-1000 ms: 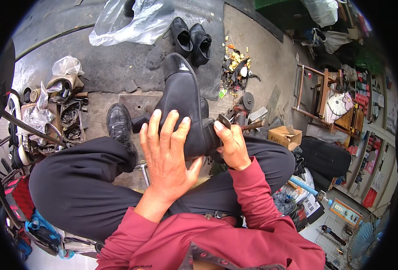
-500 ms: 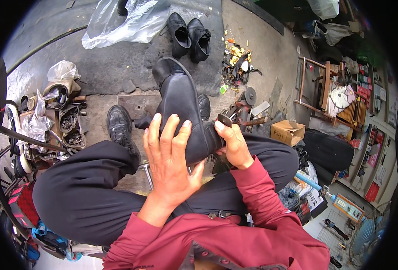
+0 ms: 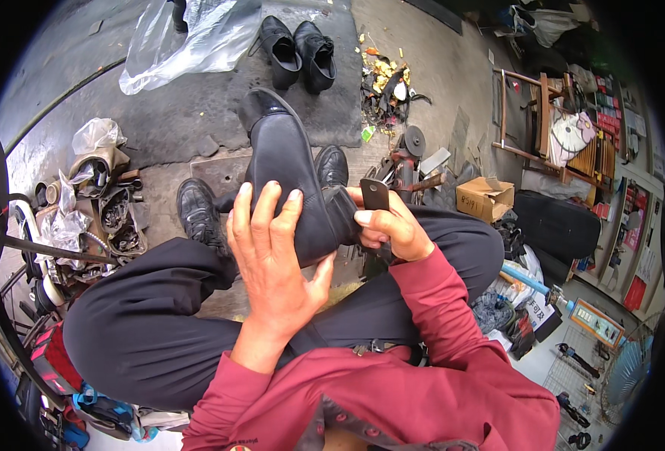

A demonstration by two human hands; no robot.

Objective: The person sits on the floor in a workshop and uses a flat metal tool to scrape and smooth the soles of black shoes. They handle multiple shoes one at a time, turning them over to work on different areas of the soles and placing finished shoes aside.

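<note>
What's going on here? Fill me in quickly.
A person in a red shirt sits with a black boot propped over their lap. The left hand lies flat across the boot's shaft, steadying it. The right hand grips the boot's lower end and holds a small flat dark tool against it. A pair of black shoes stands on the mat ahead, beside a clear plastic bag. Scrap and tools lie on the ground at both sides.
</note>
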